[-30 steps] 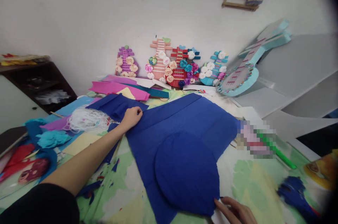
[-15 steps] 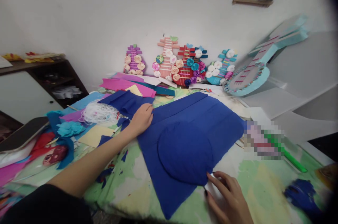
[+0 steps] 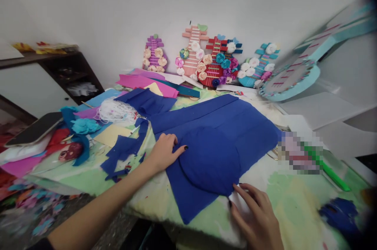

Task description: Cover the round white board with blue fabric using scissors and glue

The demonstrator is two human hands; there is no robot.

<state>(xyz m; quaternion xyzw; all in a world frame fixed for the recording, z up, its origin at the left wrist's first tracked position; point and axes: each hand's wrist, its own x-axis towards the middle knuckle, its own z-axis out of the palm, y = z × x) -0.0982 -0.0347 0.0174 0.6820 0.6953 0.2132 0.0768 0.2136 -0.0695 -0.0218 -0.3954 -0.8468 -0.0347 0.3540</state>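
Note:
A large sheet of dark blue paper (image 3: 250, 124) lies on the table, with a rounded blue-covered piece (image 3: 209, 159) on top of it. My left hand (image 3: 166, 151) rests on the sheet at the left edge of the rounded piece, thumb stretched toward it and fingers curled on the paper. At the piece's lower right end, my right hand (image 3: 256, 206) has its thumb and index finger around a small white part (image 3: 239, 201) that sticks out from the blue covering.
Decorated guitar shapes (image 3: 216, 61) lean along the wall. White string (image 3: 118, 110), blue scraps (image 3: 122, 149) and coloured paper lie left. A green pen-like object (image 3: 335, 177) and crumpled blue material (image 3: 338, 212) are right. A pale blue guitar shape (image 3: 306, 81) stands behind.
My left hand has moved down and right, from the sheet's upper left edge to beside the rounded piece. My right hand stays at the white part. The camera view has shifted.

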